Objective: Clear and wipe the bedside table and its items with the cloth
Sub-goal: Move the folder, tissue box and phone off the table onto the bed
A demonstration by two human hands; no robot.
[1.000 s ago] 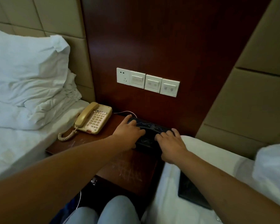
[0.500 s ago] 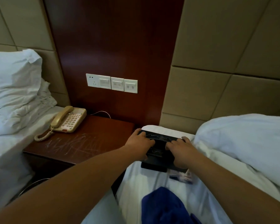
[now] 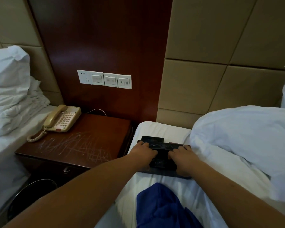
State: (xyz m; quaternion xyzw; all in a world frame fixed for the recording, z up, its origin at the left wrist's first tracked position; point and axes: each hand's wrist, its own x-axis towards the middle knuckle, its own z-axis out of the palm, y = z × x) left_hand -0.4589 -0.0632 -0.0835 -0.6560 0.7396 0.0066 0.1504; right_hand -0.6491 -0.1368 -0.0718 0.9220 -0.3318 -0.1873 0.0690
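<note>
Between two white beds, a scratched bedside table holds a beige phone. Right of it, on the bed, both hands, left hand and right hand, grip a black box, fingers curled over it. A blue cloth lies nearer.

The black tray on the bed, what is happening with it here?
A person holds the black tray with the left hand and the right hand, setting it on the white bed. The telephone remains on the scratched bedside table. The blue cloth lies nearer, untouched.
</note>
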